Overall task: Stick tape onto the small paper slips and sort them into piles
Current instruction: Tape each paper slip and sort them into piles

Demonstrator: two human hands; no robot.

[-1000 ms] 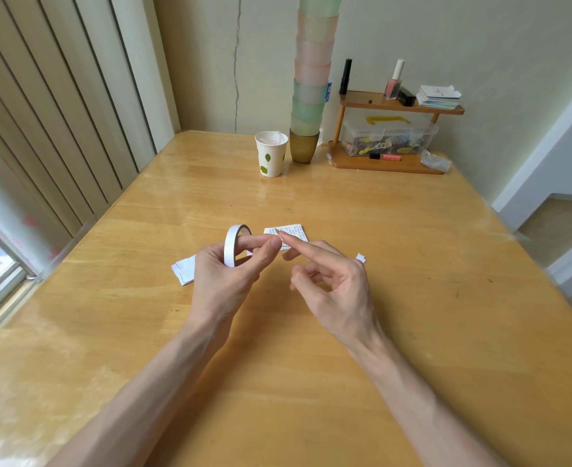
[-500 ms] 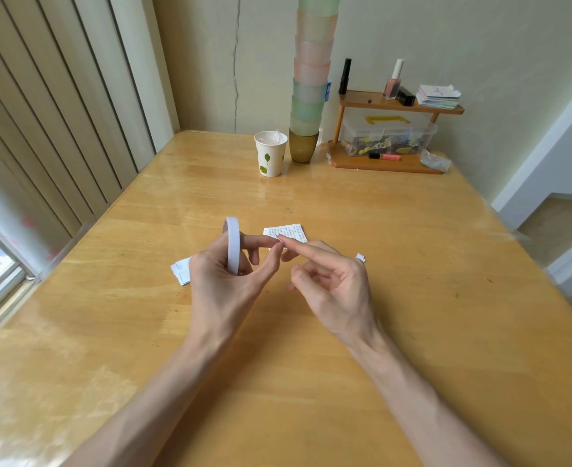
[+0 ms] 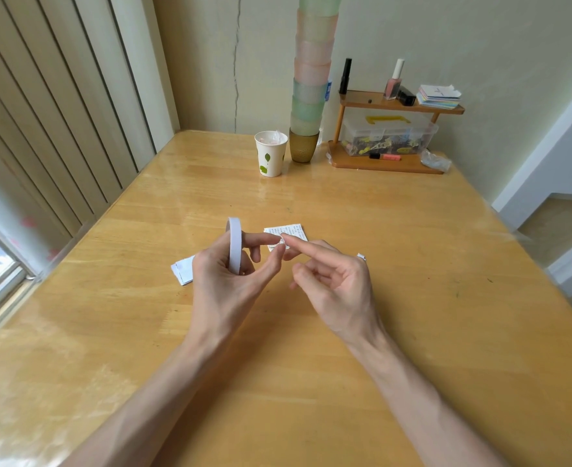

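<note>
Holding a white roll of tape (image 3: 235, 246) upright on edge, the left hand (image 3: 225, 284) is curled around it, the roll slipped over its fingers, with the index finger stretched out to the right and the thumb raised beneath it. The right hand (image 3: 335, 284) sits just beside it, its index finger extended to the left so that the two fingertips meet over a small clear bit of tape (image 3: 282, 243); the other right fingers are loosely curled and grasp nothing else that can be made out. Both hands hover above the wooden bench (image 3: 395, 247).

A printed paper slip (image 3: 291, 230) lies flat on the bench just beyond the meeting fingertips, partly hidden by them. A small pile of white slips (image 3: 181, 269) lies on the bench to the left, its right part hidden behind the left hand. Another tiny white scrap (image 3: 361, 256) shows past the right hand's knuckles.

At the far edge of the bench stand a paper cup with a leaf print (image 3: 271, 153), a tall stack of pastel cups (image 3: 311, 79), and a small wooden shelf (image 3: 392, 136) carrying a clear plastic box and little bottles.
</note>
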